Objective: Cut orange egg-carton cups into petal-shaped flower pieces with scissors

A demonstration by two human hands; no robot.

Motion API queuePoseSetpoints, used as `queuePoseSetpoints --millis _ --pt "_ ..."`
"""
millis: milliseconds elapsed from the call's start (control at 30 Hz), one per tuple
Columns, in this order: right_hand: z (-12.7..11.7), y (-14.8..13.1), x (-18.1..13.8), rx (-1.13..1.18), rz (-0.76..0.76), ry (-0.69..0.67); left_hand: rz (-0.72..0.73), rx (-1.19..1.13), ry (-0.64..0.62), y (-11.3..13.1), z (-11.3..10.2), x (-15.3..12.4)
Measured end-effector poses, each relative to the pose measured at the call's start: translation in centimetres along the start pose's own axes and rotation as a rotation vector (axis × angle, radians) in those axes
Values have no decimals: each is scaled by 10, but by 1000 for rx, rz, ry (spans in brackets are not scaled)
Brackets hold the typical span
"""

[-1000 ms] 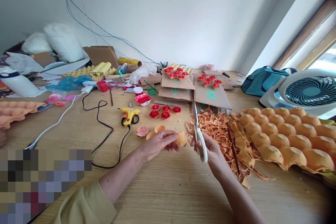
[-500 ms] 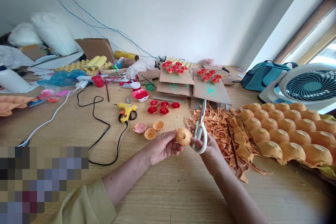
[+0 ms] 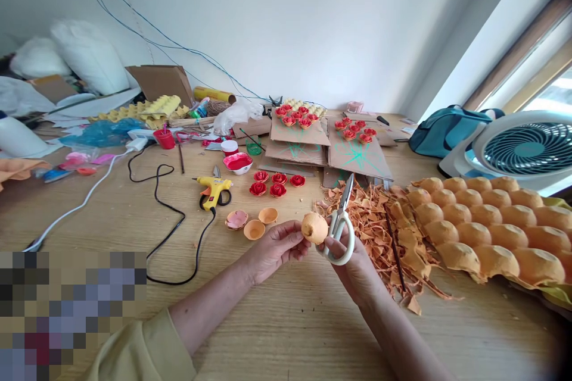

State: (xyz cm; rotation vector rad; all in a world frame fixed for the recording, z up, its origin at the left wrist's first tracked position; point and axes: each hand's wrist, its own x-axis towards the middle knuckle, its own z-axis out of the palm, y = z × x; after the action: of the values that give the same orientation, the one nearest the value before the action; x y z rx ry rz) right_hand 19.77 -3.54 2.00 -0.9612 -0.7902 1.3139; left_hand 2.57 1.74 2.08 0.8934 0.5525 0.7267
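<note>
Two grips: both closed; the left grip [image 3: 277,250] pinches the orange cup [image 3: 314,228] between thumb and fingers, while the right grip [image 3: 355,268] is clamped on the handles of the white scissors [image 3: 342,212].
Orange cup: held above the wooden surface [image 3: 277,333], domed base toward the camera, just beside the scissor handles; whether the right fingertips touch it, I cannot tell.
Blades: seemingly together, tips pointing away from the body, apart from the left fingers.
Good handling: a light pinch should suit the pulp, which looks easy to dent; turning the cup rather than the wrist would likely keep a trim even, with fingertips clear of the blades.
Small cups: three near the left grip; the pink-lined cup [image 3: 236,219] has pinkish pieces inside, the two plain cups [image 3: 254,229] show orange insides.
Paint bowl [image 3: 239,171]: white outside, bright red within.
Red pot [image 3: 165,139]: something thin stands in it; contents hidden.
White-topped jar [image 3: 229,147]: contents hidden.
Green cup [image 3: 254,146]: a stick leans across it.
Egg tray [image 3: 482,214]: domes up, beside the orange scraps [image 3: 366,208].
</note>
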Motion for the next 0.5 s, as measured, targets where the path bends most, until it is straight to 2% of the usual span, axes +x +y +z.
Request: queuePoseSetpoints --millis 100,233,500 --pt "2 -2 -2 10 -32 -18 92 127 -27 1 2 -1" --pt "2 -4 -4 20 -47 -39 143 252 -32 3 5 -3" --pt "1 -4 -3 -56 -53 -59 133 244 -47 4 5 -5"
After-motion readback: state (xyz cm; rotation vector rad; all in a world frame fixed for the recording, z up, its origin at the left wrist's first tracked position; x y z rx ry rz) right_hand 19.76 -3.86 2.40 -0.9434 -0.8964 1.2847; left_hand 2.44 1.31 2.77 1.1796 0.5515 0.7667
